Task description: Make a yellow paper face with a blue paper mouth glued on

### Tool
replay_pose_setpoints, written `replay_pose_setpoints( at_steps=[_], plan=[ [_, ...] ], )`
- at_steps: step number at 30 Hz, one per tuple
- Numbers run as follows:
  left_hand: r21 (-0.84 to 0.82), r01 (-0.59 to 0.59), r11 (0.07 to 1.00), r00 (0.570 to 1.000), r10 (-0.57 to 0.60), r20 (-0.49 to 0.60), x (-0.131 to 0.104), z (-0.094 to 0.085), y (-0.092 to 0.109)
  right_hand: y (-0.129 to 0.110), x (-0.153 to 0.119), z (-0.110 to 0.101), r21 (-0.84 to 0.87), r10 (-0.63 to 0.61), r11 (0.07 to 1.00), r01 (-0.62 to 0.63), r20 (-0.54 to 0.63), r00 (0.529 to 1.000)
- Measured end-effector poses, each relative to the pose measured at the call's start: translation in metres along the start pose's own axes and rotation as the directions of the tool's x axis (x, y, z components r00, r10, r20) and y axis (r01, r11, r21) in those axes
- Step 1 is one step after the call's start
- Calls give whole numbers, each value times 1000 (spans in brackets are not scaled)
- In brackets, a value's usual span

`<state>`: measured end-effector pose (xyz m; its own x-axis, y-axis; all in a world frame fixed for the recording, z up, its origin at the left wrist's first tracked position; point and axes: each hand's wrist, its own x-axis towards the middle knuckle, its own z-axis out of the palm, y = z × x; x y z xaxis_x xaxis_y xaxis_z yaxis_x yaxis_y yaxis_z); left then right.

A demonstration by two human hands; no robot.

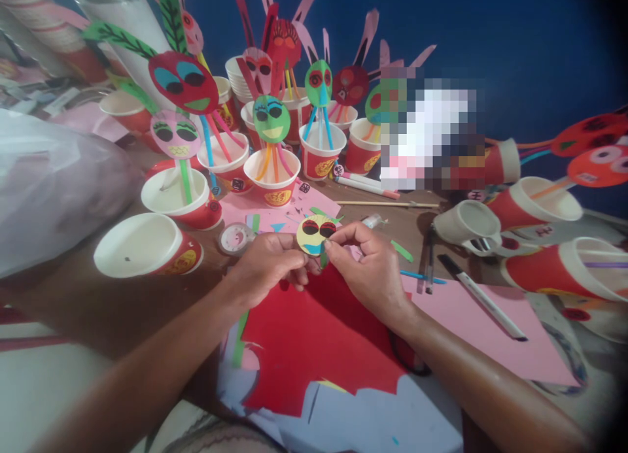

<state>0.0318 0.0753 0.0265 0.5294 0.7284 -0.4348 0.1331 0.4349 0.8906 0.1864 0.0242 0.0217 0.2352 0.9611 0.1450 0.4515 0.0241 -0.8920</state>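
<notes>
A round yellow paper face (311,239) with dark eyes, red lids and a blue mouth is held up above the red paper. My left hand (275,260) pinches its left edge, fingers curled beneath. On the other side, my right hand (360,260) grips the lower right edge between thumb and forefinger. A small green strip (324,259) shows under the disc near my right thumb; whether it is attached I cannot tell. Below both hands lies a sheet of red paper (318,335) with cut-out edges.
Paper cups with paper faces on straws, such as a green face (271,121), crowd the back. A tape roll (236,238) sits left of my hands. To the right are a marker (483,299), pink paper (530,348) and a white mug (468,224). A plastic bag (53,185) bulges at left.
</notes>
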Motion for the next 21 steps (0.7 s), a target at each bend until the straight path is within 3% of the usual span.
replay_pose_setpoints(
  at_steps=[5,21],
  plan=[
    [24,-8,1000,999,7,43,-1,-3,-1,0,0,0,12,1,1000,-1,2,1000],
    [-10,2,1000,1000,-2,-28,1,0,-2,2,-1,1,10,-3,1000,3,9,1000]
  ],
)
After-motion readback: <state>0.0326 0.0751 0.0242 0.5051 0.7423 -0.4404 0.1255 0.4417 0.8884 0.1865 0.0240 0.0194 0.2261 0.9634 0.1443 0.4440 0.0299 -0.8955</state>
